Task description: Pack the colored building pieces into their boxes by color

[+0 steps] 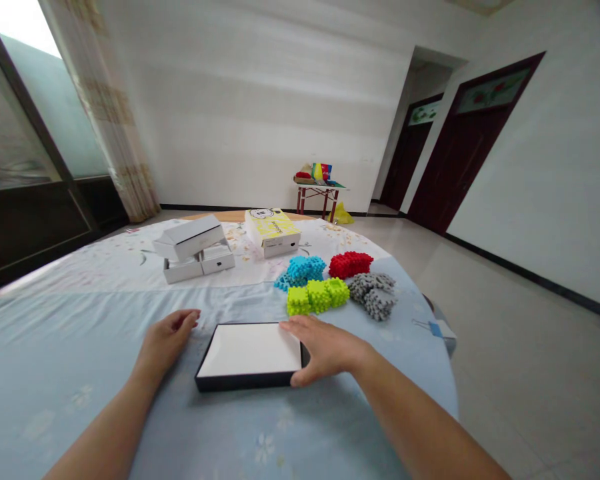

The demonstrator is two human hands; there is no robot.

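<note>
A shallow black box [253,381] lies on the cloth in front of me, with a flat white surface [253,350] filling its top. My right hand [325,347] spans the box's right end, fingers at the far edge and thumb at the near corner. To the left of the box, my left hand [167,337] rests on the cloth, apart from it. Its fingers are curled with the thumb against them, and nothing shows in them. Beyond the box sit interlocking plastic blocks grouped by colour: lime green [317,297], blue [305,268], red [351,265] and grey [374,293].
White cartons [193,250] are stacked at the back left of the round table [105,320]. A yellow and white box [273,232] stands at the back middle. A blue binder clip [435,329] grips the cloth at the right edge. A small side table [320,187] is by the wall.
</note>
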